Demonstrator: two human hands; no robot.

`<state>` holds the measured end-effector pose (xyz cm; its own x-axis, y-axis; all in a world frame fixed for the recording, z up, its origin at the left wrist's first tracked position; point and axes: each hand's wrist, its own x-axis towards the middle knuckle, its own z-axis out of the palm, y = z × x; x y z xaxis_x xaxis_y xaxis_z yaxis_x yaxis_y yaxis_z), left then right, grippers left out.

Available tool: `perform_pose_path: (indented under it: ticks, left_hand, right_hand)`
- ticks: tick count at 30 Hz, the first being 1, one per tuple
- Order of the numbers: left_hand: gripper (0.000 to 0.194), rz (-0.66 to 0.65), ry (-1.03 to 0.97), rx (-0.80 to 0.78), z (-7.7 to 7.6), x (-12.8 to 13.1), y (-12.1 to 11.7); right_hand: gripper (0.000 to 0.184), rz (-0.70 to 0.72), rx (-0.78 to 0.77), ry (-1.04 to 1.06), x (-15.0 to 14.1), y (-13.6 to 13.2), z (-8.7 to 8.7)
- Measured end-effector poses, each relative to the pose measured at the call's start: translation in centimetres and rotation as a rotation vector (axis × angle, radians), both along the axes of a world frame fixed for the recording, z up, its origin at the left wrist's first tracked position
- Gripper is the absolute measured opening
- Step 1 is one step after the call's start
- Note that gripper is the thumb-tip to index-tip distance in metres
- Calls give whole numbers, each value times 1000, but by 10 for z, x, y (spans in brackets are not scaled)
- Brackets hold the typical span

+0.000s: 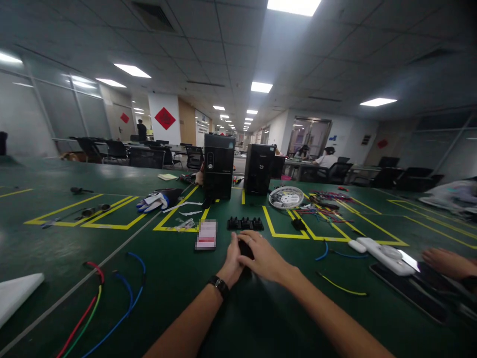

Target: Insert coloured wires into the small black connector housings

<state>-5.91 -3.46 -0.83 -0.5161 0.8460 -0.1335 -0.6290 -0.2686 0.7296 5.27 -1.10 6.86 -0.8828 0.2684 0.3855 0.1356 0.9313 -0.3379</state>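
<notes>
Both of my hands meet low over the green table (pixel 179 303), just right of its middle. My left hand (pixel 232 261), with a dark watch on the wrist, is closed along the left side of a small black object (pixel 246 249). From the right, my right hand (pixel 265 256) curls its fingers over the same object. Most of it is hidden, so its kind cannot be made out. Right beyond my fingertips lies a row of black blocky parts (pixel 245 223). A white and red card (pixel 206 234), blurred out, rests to the left of them.
Two black computer towers (pixel 219 166) stand beyond, near a white round basket-like part (pixel 286 198). Blue cables (pixel 130 293) and red and green ones (pixel 97 293) lie left. At right are a yellow-green wire (pixel 343 287), a white device (pixel 387 256) and another person's hand (pixel 447 262).
</notes>
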Motion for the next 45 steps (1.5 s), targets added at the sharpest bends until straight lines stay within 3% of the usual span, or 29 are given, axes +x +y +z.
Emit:
perform_pose_path:
  ticks: [3,6,11,15,20,32,37,39,43,45]
  left_hand:
    - [56,-59,-33,-107,3,11,4]
    - [61,-159,67,-87,6,24,2]
    - [56,-114,635,-72,4,38,-5]
    - [50,-159,778,-76,1,38,-5]
    - [50,-201,782,-87,-4,34,-1]
    - [48,-232,841,-98,-6,35,-2]
    - [50,-262,844,-81,-9,34,-1]
    - [50,-264,837,-80,-10,34,0]
    - [51,-256,825,-88,-8,34,1]
    - [51,-250,814,-89,-5,34,0]
  right_hand:
    - [67,92,-74,-108,40,37,-12]
    - [64,41,-105,-76,56,80,-21]
    - [66,-201,-60,-136,44,171,-34]
    - [68,-240,-80,-226,20,209,-45]
    - [68,-257,-94,-218,2,217,-53]
    - [73,-184,-118,-188,-4,221,-65]
    - [86,-185,-100,-201,-3,218,-62]
    - [89,-270,-40,-211,4,220,-56]
    - [66,-754,57,-311,36,230,-45]
    - [56,-857,37,-373,53,232,-43]
